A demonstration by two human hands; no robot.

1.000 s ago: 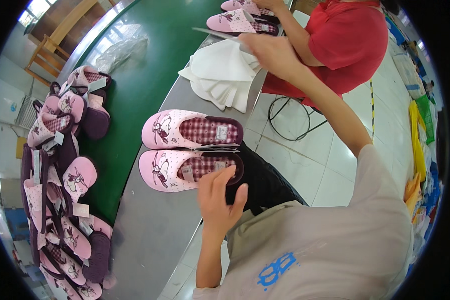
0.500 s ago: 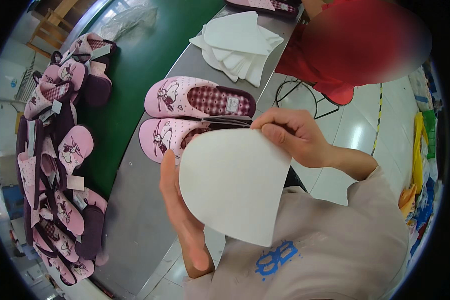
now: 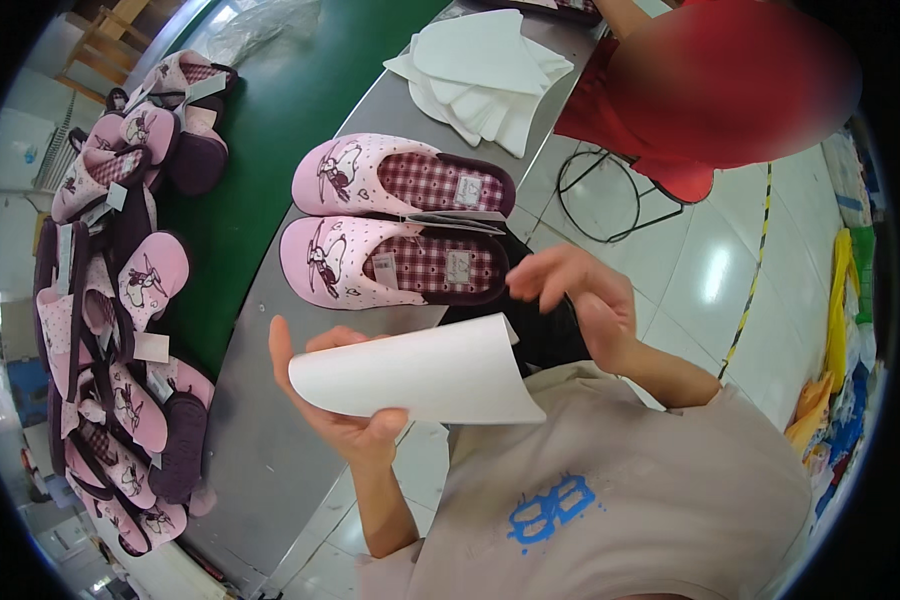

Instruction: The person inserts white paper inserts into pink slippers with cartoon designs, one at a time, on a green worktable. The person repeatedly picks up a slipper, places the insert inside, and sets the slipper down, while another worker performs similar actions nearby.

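Observation:
My left hand (image 3: 355, 425) holds a white, round-ended flat insert (image 3: 420, 375), its thumb on the near side and fingers behind, bending the sheet into a curve. My right hand (image 3: 595, 300) is off the insert, its fingers loosely bent and apart with nothing in them, beside the heel of the nearer slipper. That slipper (image 3: 345, 265) and its mate (image 3: 355, 180) lie side by side on the grey metal table (image 3: 260, 430), soles down and toes to the left. Both are pink with a printed cartoon dog and dark plaid lining. A grey tag lies between them.
Behind the pair is a stack of white inserts (image 3: 480, 75). Many tagged slippers (image 3: 130, 400) pile up at left on a green surface (image 3: 240, 170). A person in red (image 3: 660, 120) sits at the far right, by a round-based stool (image 3: 600, 195). Coloured bags (image 3: 840, 320) line the right.
My right hand has let go of the insert and moved down slightly. The insert, now in my left hand alone, has come lower and curled, uncovering the nearer slipper.

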